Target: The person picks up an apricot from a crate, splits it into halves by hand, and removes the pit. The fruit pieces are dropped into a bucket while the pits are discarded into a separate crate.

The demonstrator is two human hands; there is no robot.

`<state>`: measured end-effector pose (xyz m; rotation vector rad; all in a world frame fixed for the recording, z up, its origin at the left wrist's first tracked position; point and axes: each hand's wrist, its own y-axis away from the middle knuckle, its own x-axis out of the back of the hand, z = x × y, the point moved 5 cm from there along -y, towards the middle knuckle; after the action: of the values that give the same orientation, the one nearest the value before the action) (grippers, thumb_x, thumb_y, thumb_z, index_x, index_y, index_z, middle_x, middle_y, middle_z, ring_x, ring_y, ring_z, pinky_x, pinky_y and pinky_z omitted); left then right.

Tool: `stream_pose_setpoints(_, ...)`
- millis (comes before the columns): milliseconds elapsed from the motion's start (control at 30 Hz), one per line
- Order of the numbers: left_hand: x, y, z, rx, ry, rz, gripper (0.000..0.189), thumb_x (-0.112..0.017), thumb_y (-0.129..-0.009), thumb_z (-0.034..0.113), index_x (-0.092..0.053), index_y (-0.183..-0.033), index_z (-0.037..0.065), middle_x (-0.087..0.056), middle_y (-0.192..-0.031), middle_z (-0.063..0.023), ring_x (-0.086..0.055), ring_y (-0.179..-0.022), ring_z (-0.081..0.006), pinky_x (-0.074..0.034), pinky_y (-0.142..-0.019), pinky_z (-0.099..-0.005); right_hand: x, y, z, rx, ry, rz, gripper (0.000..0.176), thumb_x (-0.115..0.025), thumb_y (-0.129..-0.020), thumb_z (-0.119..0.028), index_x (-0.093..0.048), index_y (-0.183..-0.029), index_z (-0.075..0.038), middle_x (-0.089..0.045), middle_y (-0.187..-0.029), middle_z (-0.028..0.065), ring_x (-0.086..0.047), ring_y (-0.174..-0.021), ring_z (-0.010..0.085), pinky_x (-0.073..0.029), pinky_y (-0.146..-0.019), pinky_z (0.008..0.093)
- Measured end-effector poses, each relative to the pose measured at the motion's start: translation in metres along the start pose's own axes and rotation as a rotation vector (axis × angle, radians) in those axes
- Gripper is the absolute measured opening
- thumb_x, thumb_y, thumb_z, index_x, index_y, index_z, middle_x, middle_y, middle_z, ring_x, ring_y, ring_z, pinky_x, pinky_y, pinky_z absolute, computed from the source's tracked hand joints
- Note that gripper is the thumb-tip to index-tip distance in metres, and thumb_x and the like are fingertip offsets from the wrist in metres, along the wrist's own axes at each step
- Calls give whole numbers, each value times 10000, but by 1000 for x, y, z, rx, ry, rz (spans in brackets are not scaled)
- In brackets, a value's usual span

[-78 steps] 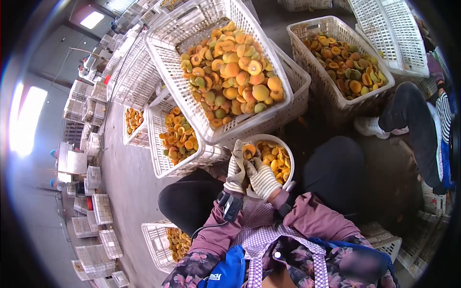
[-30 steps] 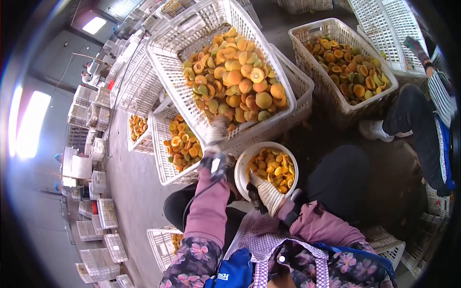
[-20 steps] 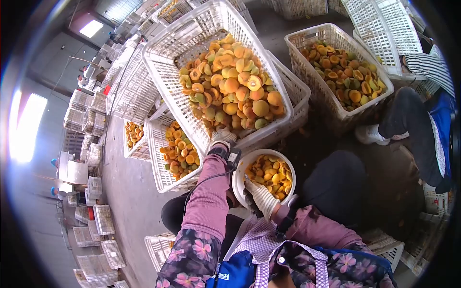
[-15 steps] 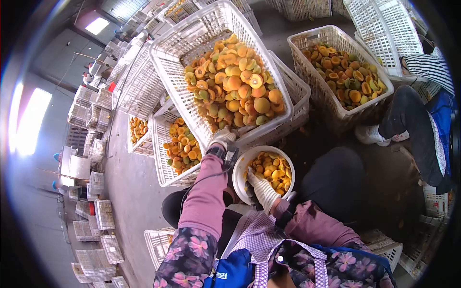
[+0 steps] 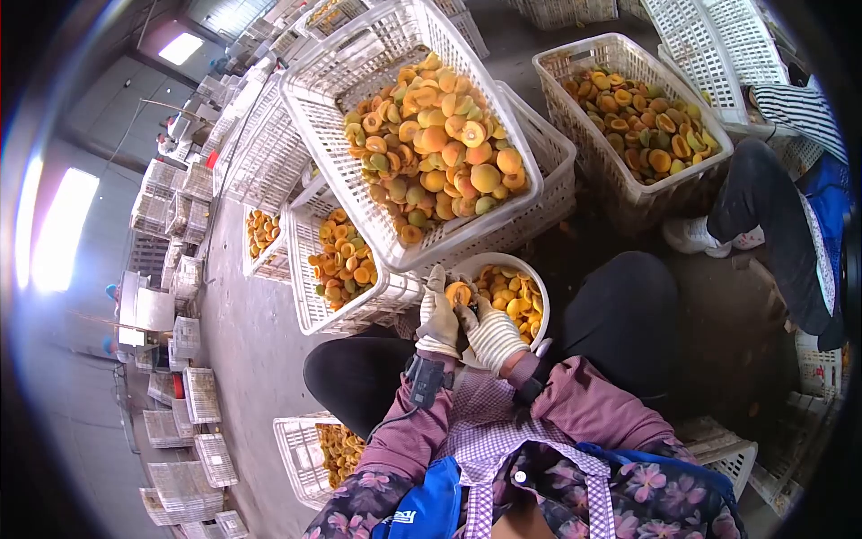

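My left hand (image 5: 437,316), in a white knitted glove, grips an orange peach half (image 5: 458,293) above the near left rim of a white bucket (image 5: 541,301). Close against it is my right hand (image 5: 494,334), gloved in striped white, its fingers closed at the fruit. A small dark bit shows at those fingertips, but I cannot make out what it is. Yellow peach pieces (image 5: 514,292) lie in the bucket between my knees. Just beyond, a tilted white crate (image 5: 314,117) holds a heap of halved peaches (image 5: 440,144), resting on another crate (image 5: 561,171).
More peach halves fill a crate (image 5: 305,287) on the left and a tall crate (image 5: 628,184) on the right. Behind my left knee stands another crate (image 5: 301,458). A person's leg (image 5: 763,234) is at the right. Stacked crates (image 5: 175,216) line the far left.
My left hand has come back from the tilted crate's near edge to the bucket, now with a peach half. My right hand has risen from inside the bucket to meet it.
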<state>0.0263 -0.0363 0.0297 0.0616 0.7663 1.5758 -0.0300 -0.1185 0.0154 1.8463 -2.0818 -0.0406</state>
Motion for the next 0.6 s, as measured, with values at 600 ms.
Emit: stream_pose_setpoints(600,10,8,17,-382,-649,-524,294,-572,-866,277,-566,-995,13,-597,-760,-14,-566,-641,-105,-474,-639,-238,-42,13,15,-308,-586,-435,317,-405,-949,-301,-524,-1090,-42,-588,-877,82,-557,-745,188,-473,-655,302)
